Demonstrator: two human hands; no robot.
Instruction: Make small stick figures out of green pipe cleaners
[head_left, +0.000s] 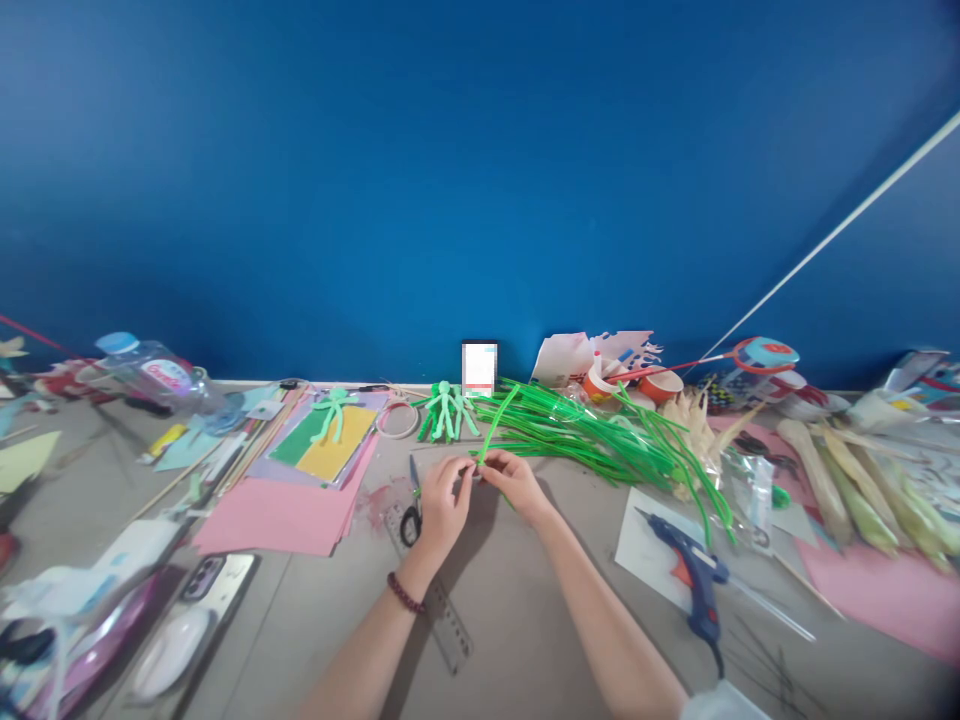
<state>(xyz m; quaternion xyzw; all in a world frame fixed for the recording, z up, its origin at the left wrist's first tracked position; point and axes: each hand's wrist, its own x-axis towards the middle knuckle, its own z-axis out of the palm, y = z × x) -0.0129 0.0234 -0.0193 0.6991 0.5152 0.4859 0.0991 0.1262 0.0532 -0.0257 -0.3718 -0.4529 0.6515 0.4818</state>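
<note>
"Your bare left forearm (367, 640), wearing a dark beaded bracelet (406, 593), and your bare right forearm (600, 610) are lying nearest the camera, slanting inward and forward until the hands are meeting."

"And the piece being worked?"

"You are holding one slim, bright-green fuzzy stem (493, 428) right where those fingertips are meeting. Its lower end is sitting between them; its free length is rising away from you, curving and leaning to your right."

"Which hand is nearer, then?"

"At the lower end, neither: both are touching. Because of that lean, the free length is standing nearer your right hand (519, 483)."

"How are the fingers set?"

"Your left hand (447, 500) is pinching with thumb and forefinger, knuckles up, the wrist angling to the right. Your right hand is pinching from the other side, its back facing up, its wrist angling to the left. Whether the stem's end is bent inside the grip, I cannot tell."

"What is lying around them?"

"Beyond your right hand, a loose heap of long green fuzzy stems (600, 445) is spreading rightward; the free tip is showing in front of its left end, and I cannot tell whether they are touching. Small pale-green fuzzy figures (444, 408) are clustering just beyond your left hand, while black-handled scissors (409, 525) and a clear plastic ruler (450, 625) are lying beside and beneath your left wrist."
</note>
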